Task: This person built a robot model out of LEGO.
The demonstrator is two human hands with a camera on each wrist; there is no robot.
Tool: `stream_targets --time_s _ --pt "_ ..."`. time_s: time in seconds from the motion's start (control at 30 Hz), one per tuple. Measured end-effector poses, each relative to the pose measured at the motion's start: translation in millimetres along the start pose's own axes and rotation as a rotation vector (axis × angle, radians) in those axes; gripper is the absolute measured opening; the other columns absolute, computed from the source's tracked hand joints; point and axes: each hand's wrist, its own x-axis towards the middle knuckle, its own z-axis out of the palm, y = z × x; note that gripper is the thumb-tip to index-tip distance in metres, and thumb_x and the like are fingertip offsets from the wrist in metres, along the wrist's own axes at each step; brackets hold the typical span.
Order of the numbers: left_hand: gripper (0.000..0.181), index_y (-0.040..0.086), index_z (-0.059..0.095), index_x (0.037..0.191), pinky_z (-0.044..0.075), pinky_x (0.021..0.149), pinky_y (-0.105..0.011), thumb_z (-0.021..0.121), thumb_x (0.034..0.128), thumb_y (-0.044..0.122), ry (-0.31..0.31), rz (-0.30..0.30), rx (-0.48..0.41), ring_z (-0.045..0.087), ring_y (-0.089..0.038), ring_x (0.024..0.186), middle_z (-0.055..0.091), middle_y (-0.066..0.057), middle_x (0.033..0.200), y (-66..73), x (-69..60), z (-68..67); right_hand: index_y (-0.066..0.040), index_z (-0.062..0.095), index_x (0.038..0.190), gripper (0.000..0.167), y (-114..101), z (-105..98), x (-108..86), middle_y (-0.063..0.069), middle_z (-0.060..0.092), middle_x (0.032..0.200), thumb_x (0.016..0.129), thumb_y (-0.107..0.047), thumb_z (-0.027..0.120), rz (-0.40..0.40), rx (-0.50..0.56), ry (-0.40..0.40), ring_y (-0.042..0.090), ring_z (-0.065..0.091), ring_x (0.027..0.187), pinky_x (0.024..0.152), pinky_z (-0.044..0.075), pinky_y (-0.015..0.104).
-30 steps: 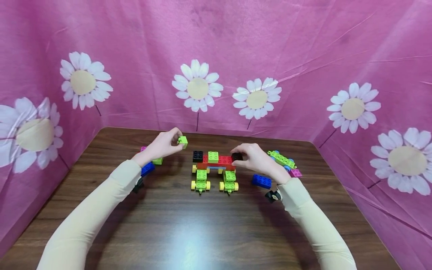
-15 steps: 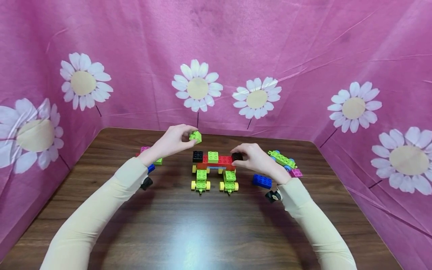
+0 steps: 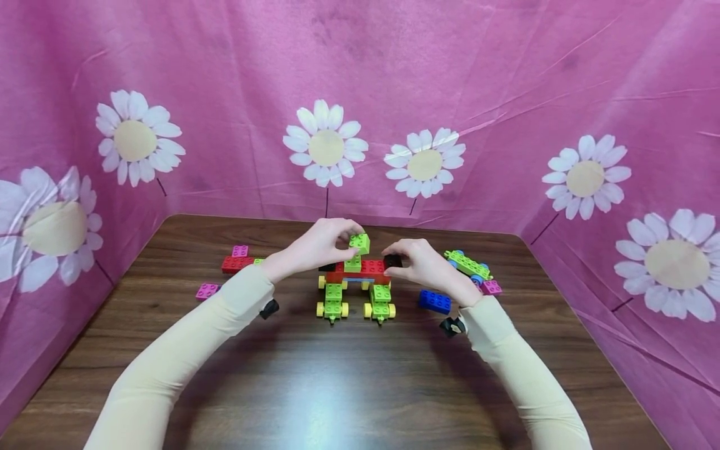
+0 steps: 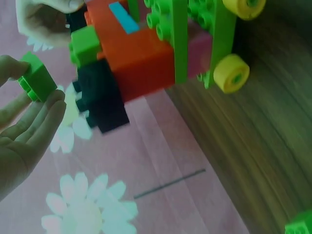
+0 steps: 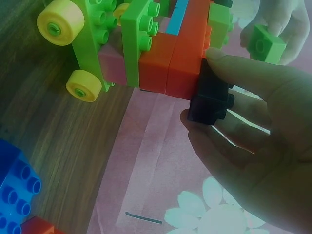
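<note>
My left hand (image 3: 320, 245) pinches a green brick (image 4: 39, 78) between thumb and fingers. It is just above another green brick (image 3: 352, 265), which sits midway along the red bricks (image 3: 372, 267) of a wheeled build. In the left wrist view the two green bricks are apart. At the build's right end my right hand (image 3: 422, 265) grips a black brick (image 5: 208, 95) attached to the red. A second black brick (image 4: 100, 92) tops the left end, mostly behind my left hand in the head view. Green bases with yellow wheels (image 3: 333, 309) stand under the build.
On the right lie a blue brick (image 3: 434, 300), a green base with blue wheels (image 3: 469, 265) and a pink brick (image 3: 492, 287). At left are a red brick (image 3: 235, 265) and two pink bricks (image 3: 207, 290), partly near my sleeve. A flowered pink cloth (image 3: 360, 75) hangs behind the table.
My left hand has carried the green brick rightward, first over the left side, then down close above the build's middle green brick. My right hand has stayed on the black brick.
</note>
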Motion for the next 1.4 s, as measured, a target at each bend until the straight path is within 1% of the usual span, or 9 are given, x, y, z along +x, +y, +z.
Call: stream_targets --time_s 0.2,0.43,0.6,0.8,0.9,1.07,1.17,1.27,1.4 --pt "0.032 0.005 0.067 0.115 0.057 0.089 -0.036 0.075 0.0887 0.022 -0.005 0.013 0.008 0.069 -0.021 0.096 0.073 -0.009 0.112 2.8 5.4 15.8 -0.003 0.072 0.112 0.032 -0.1 1.4 -0.1 0.009 0.073 0.102 0.084 -0.018 0.079 0.016 0.026 -0.008 0.018 0.064 0.084 0.078 0.058 0.045" --pt "0.032 0.006 0.069 0.115 0.056 0.086 -0.034 0.074 0.0893 0.025 -0.033 0.009 0.089 0.067 -0.019 0.093 0.073 -0.007 0.109 1.4 5.1 27.0 -0.004 0.072 0.112 0.032 -0.9 2.1 0.6 0.009 0.073 0.101 0.085 -0.019 0.078 0.003 0.006 -0.004 0.016 0.062 0.08 0.074 0.057 0.044" --pt "0.032 0.007 0.071 0.115 0.056 0.086 -0.034 0.073 0.0899 0.025 -0.052 0.001 0.121 0.066 -0.018 0.094 0.073 -0.007 0.109 1.4 4.2 30.1 -0.006 0.072 0.111 0.029 0.4 2.4 1.1 0.009 0.074 0.102 0.086 -0.018 0.078 -0.01 0.004 0.0 0.015 0.063 0.08 0.073 0.058 0.041" --pt "0.032 0.007 0.071 0.117 0.055 0.089 -0.037 0.072 0.0911 0.026 -0.081 0.017 0.174 0.067 -0.02 0.101 0.072 -0.008 0.111 0.9 5.2 34.0 -0.006 0.072 0.111 0.03 1.0 2.4 0.3 0.008 0.074 0.102 0.085 -0.018 0.078 -0.006 -0.013 0.003 0.014 0.063 0.08 0.072 0.056 0.035" --pt "0.032 0.007 0.072 0.116 0.055 0.087 -0.036 0.072 0.0908 0.026 -0.082 0.02 0.186 0.067 -0.019 0.098 0.072 -0.007 0.11 -1.5 5.6 37.5 -0.005 0.072 0.112 0.031 1.5 2.6 0.1 0.008 0.074 0.102 0.085 -0.019 0.078 -0.005 -0.027 0.003 0.014 0.063 0.081 0.072 0.055 0.033" --pt "0.031 0.007 0.072 0.115 0.056 0.083 -0.034 0.072 0.0911 0.027 -0.077 0.016 0.175 0.067 -0.018 0.095 0.072 -0.007 0.109 -2.5 5.1 38.7 -0.004 0.071 0.113 0.033 0.8 2.0 -0.3 0.008 0.073 0.102 0.086 -0.021 0.078 0.012 -0.013 -0.003 0.015 0.061 0.08 0.073 0.057 0.038" --pt "0.032 0.007 0.072 0.116 0.056 0.084 -0.034 0.071 0.0916 0.027 -0.079 0.014 0.171 0.068 -0.018 0.096 0.072 -0.007 0.11 -2.0 4.9 37.9 -0.003 0.071 0.113 0.032 0.3 1.7 -0.5 0.009 0.073 0.101 0.086 -0.02 0.077 0.026 -0.001 -0.007 0.02 0.062 0.08 0.073 0.057 0.042" --pt "0.032 0.007 0.071 0.117 0.056 0.085 -0.034 0.071 0.092 0.027 -0.085 0.009 0.171 0.068 -0.018 0.096 0.072 -0.007 0.11 -1.3 4.9 37.7 -0.002 0.071 0.114 0.033 0.6 1.7 -0.8 0.009 0.073 0.101 0.087 -0.02 0.077 0.031 0.007 -0.012 0.025 0.062 0.08 0.073 0.057 0.043" --pt "0.033 0.006 0.071 0.118 0.056 0.085 -0.035 0.07 0.0928 0.027 -0.09 0.007 0.17 0.068 -0.019 0.097 0.072 -0.008 0.111 -0.3 4.4 37.6 -0.003 0.071 0.113 0.032 0.7 2.1 -1.0 0.009 0.073 0.101 0.087 -0.019 0.077 0.027 0.0 -0.01 0.022 0.062 0.079 0.072 0.057 0.041"
